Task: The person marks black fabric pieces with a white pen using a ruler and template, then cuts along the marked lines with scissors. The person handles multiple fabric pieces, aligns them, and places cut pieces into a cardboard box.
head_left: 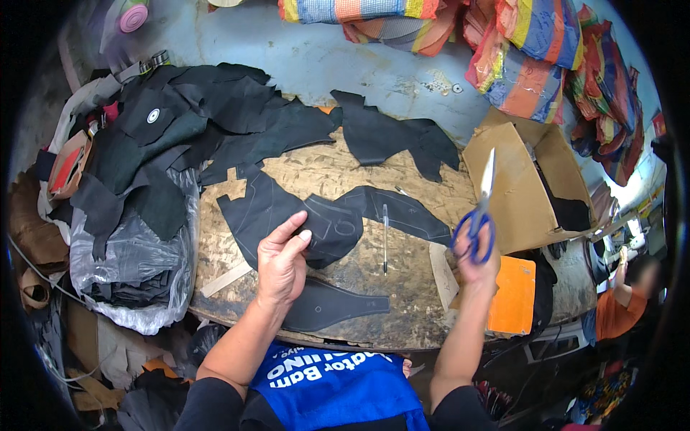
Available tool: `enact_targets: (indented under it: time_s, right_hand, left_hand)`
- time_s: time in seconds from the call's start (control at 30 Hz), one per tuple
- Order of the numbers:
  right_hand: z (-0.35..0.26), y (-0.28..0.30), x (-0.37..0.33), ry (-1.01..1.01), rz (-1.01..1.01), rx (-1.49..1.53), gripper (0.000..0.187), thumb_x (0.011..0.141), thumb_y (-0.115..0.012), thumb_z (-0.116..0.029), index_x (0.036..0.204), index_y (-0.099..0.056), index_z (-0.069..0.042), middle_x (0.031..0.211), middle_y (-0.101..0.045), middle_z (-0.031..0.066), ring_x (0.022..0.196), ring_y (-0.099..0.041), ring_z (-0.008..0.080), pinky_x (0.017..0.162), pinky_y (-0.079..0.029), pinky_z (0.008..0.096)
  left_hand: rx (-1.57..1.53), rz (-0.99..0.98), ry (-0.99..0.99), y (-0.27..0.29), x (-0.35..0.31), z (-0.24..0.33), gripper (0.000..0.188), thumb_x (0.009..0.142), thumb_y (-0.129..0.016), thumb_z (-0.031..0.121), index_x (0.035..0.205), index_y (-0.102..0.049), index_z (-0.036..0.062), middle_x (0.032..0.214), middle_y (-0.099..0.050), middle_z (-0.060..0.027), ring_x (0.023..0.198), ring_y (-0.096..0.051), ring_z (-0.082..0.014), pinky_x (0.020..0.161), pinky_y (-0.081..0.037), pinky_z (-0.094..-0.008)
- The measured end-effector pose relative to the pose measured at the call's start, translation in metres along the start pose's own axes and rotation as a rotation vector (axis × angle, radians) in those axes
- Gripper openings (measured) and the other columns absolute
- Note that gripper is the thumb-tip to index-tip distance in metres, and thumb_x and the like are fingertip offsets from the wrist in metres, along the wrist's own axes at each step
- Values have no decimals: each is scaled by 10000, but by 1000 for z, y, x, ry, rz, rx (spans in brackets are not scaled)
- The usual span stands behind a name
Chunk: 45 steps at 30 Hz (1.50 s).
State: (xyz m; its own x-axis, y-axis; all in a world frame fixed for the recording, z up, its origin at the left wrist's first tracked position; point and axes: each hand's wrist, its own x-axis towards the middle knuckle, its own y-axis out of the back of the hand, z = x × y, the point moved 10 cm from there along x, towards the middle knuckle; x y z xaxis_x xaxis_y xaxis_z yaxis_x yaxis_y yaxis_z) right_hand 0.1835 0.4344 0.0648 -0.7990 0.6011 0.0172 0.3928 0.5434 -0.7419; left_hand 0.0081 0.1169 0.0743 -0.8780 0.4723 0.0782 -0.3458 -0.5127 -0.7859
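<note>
My left hand (pixel 282 260) is raised over the table at the near edge of a large black leather piece (pixel 262 208) with pale drawn outlines. Its thumb and index finger point up and slightly apart, and I see nothing held between them. In my right hand (pixel 478 262) are scissors (pixel 484 194) with blue handles, blades pointing up and away, beside the cardboard box. A second outlined strip of black leather (pixel 406 212) reaches right from the first. A clear pen (pixel 385 241) lies across the middle. Closer to me is a dark cut piece (pixel 334 305) with a narrow end.
Black leather scraps (pixel 237 100) pile up at the back left, above a clear plastic bag (pixel 129 280) of dark pieces. An open cardboard box (pixel 510 179) and an orange sheet (pixel 512 294) are on the right. Colourful woven sacks (pixel 528 79) hang behind. Another person (pixel 622 309) is far right.
</note>
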Motion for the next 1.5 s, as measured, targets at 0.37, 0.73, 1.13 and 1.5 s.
enact_targets:
  time_s: [0.37,0.73,1.13,1.5]
  right_hand:
    - [180,-123,-145,-42,-490,-911,798,714,-798,-360,1280,-400,38,1156,-453,115,995,-525,184,883,-444,312]
    - [178,-124,-126,-17,-233,-872,328,764,-777,-180,884,-528,-2,729,-542,2,626,-479,40,542,-400,204]
    - [149,-131,-115,144,-175,-1017,187,738,-714,-80,815,-565,0,677,-576,26,591,-515,63,544,-430,240]
    - [163,-122,-135,-120,-488,-860,590,658,-851,-366,1014,-553,-3,879,-538,44,811,-525,123,737,-454,262]
  left_hand:
    - [574,26,-508,-34,-33,32,560,818,-620,-107,1339,-427,-40,1042,-534,-63,934,-592,-140,756,-545,-237]
    - [623,-29,-513,-40,-51,26,589,795,-646,-105,1339,-431,-31,1032,-622,-112,879,-621,-129,736,-552,-246]
    - [787,-189,-399,-51,-68,8,574,778,-664,-87,1311,-453,-55,1029,-615,-124,872,-625,-137,708,-543,-249]
    - [864,-204,-422,-54,-20,72,655,670,-738,-65,1282,-507,-43,1049,-559,-77,1009,-518,-135,922,-401,-248]
